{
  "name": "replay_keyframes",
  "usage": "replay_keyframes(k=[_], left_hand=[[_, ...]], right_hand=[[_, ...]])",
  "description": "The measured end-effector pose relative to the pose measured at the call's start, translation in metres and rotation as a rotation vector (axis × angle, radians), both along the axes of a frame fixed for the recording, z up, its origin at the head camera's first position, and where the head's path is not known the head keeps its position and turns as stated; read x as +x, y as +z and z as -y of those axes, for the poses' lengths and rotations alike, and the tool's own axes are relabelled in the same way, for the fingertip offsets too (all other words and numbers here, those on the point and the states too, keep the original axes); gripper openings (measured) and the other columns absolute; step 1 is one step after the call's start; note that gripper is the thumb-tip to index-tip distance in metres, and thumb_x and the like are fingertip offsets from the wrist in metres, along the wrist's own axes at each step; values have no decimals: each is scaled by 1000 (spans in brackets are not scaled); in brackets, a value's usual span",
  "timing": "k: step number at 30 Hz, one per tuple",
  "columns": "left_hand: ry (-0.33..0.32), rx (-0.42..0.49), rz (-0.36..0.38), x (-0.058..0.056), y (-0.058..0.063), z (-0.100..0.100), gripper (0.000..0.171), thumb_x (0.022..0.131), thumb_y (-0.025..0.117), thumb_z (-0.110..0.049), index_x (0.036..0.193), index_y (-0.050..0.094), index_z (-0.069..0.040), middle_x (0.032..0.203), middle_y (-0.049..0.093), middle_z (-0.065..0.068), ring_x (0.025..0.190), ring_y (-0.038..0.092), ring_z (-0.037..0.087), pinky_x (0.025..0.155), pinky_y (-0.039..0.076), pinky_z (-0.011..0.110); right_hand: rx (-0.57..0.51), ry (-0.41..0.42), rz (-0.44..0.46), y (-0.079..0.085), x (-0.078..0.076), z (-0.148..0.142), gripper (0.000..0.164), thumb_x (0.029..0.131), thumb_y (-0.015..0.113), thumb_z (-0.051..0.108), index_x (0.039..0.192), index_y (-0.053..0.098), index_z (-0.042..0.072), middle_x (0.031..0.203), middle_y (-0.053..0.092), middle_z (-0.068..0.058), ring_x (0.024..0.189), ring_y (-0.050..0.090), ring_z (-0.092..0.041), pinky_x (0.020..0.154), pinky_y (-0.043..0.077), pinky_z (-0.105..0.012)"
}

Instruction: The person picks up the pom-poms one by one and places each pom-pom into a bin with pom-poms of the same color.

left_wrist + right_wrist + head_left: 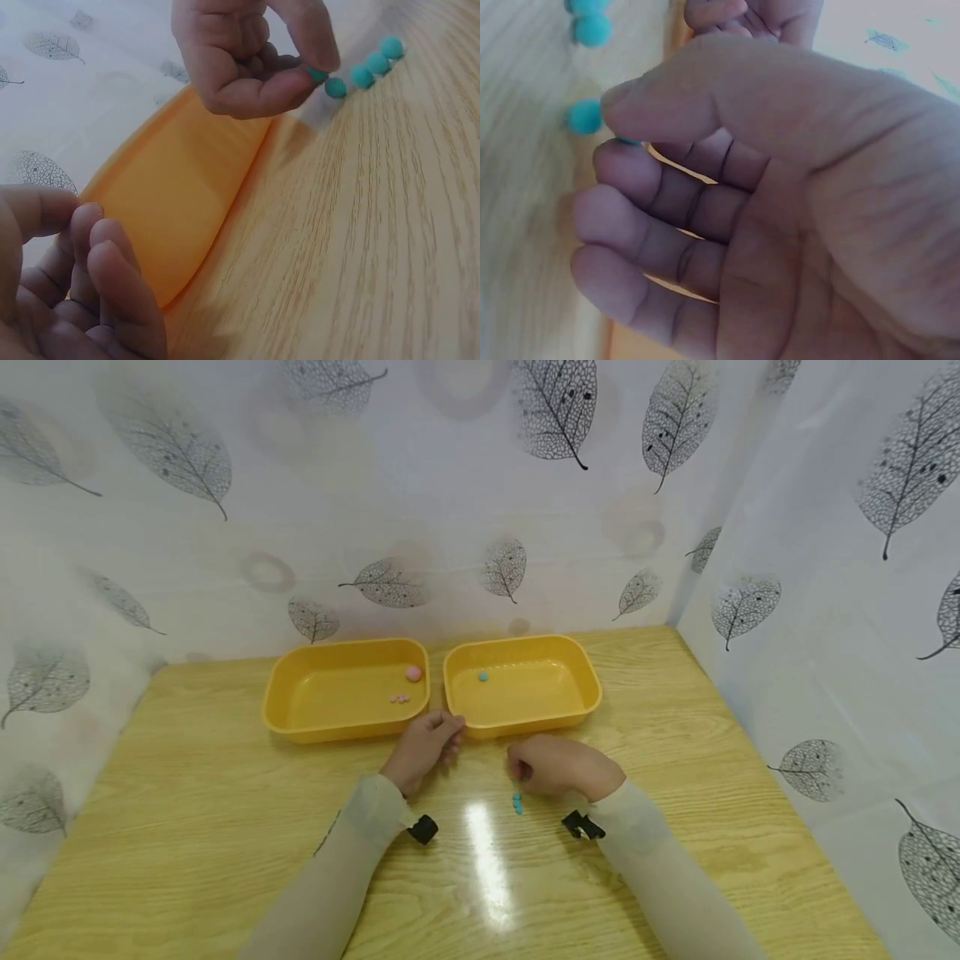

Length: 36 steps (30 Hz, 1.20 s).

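Between thumb and index finger my right hand [558, 764] pinches a small teal ball [318, 74], mostly covered by the fingertips. This hand is just above the table, in front of the right yellow bin [525, 692]. Close beside it, a short row of teal balls [377, 62] lies on the wood; the nearest loose ball [585, 116] is right by the thumb tip. My left hand [423, 747] holds the rim of that bin at its near left corner, thumb and finger meeting there. One teal ball [483, 677] lies inside the bin.
A second yellow bin [330, 695] stands at left, a narrow gap from the first. In it are a larger pink ball [413, 673] and several small pink balls [400, 698]. Leaf-patterned curtain [442, 510] borders the wooden table [195, 827] at the back and sides.
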<state>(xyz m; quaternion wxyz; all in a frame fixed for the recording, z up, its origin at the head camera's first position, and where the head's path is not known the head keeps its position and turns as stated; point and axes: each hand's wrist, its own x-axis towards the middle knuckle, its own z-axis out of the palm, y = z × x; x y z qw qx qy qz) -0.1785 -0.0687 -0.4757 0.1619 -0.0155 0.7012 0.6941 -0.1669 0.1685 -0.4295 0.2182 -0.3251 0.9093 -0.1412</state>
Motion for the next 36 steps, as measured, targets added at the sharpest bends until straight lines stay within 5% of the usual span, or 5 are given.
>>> replay_keyframes(k=[6, 13, 22, 31, 36], left_hand=[[-15, 18, -8, 0, -1, 0, 34, 106, 61, -27, 101, 64, 7, 87, 63, 9, 68, 54, 14, 59, 48, 24], [-24, 24, -18, 0, -1, 1, 35, 107, 60, -27, 105, 65, 8, 87, 63, 10, 67, 53, 14, 58, 47, 24], [-18, 22, -7, 0, -1, 1, 32, 107, 60, -27, 96, 64, 3, 86, 63, 9, 67, 53, 15, 58, 47, 24], [-22, 8, -15, 1, -1, 0, 35, 107, 60, -29, 102, 65, 6, 86, 63, 8, 68, 53, 15, 59, 48, 25], [-22, 5, -15, 1, -1, 1, 36, 106, 61, -30, 102, 65, 5, 86, 63, 8, 68, 53, 15, 60, 48, 25]], right_hand=[[-58, 21, -38, 2, -2, -5, 18, 88, 66, -4, 89, 67, 15, 83, 58, 5, 75, 51, -10, 72, 45, -25], [-86, 53, -26, -2, -8, -7, 25, 90, 62, -3, 74, 62, 17, 67, 45, 10, 61, 39, -4, 60, 33, -21], [-140, 24, 86, -5, -9, -9, 13, 100, 66, 9, 94, 73, 18, 85, 64, 13, 72, 56, -3, 69, 50, -23], [-264, 16, -18, 10, -7, -9, 11, 100, 69, 14, 89, 68, 17, 77, 59, 11, 68, 51, -4, 65, 47, -24], [-357, -23, -180, 14, -10, -13, 8, 100, 66, 11, 95, 67, 16, 79, 59, 11, 69, 51, -5, 65, 48, -25]])
